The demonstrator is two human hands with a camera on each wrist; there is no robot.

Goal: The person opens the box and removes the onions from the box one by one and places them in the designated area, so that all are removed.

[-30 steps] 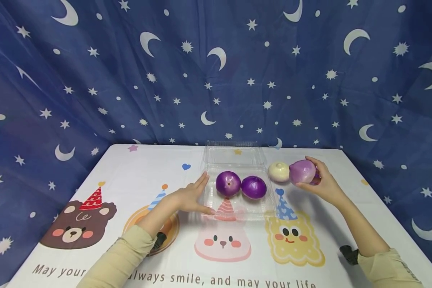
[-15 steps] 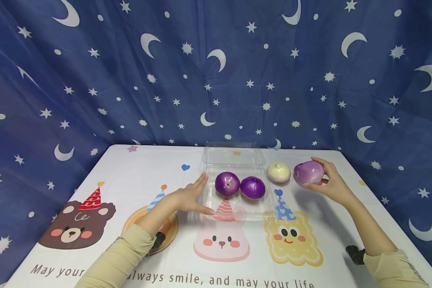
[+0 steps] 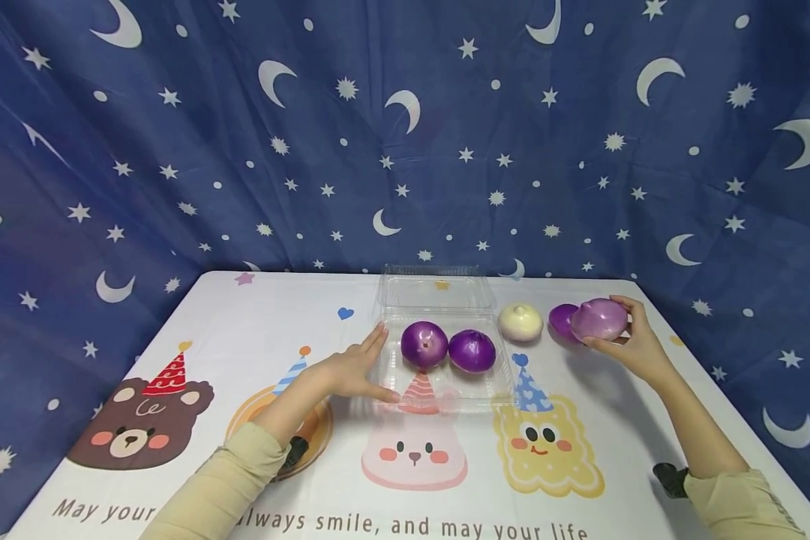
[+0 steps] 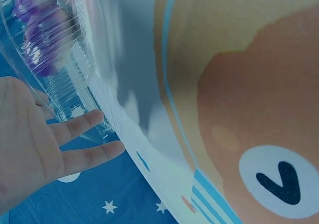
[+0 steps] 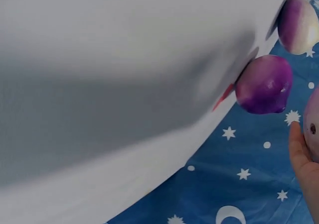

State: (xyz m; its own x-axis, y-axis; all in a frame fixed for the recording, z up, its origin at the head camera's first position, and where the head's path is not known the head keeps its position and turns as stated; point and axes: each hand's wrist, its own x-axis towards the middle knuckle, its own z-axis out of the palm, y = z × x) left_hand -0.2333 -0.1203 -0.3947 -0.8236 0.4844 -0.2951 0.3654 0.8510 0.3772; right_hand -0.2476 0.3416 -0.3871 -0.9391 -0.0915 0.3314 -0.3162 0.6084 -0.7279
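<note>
My right hand (image 3: pixel 643 346) grips a light purple onion (image 3: pixel 601 319) above the right part of the table; in the right wrist view only part of this onion (image 5: pixel 312 122) shows at the edge. Just left of it, a dark purple onion (image 3: pixel 563 322) is partly covered by the held one. Further left sits a pale, whitish onion (image 3: pixel 520 322). A clear plastic container (image 3: pixel 405 386) lies with its lid (image 3: pixel 412 292) folded back, and two purple onions (image 3: pixel 424 345) are inside. My left hand (image 3: pixel 351 373), fingers spread, rests at the container's left side.
A white tablecloth (image 3: pixel 297 304) printed with cartoon figures and lettering covers the table. Behind it hangs a blue curtain (image 3: pixel 351 165) with moons and stars, close to the table's back edge.
My right hand has moved right with the light purple onion, away from the pale onion. The dark purple onion now shows between them. My left hand stays at the container.
</note>
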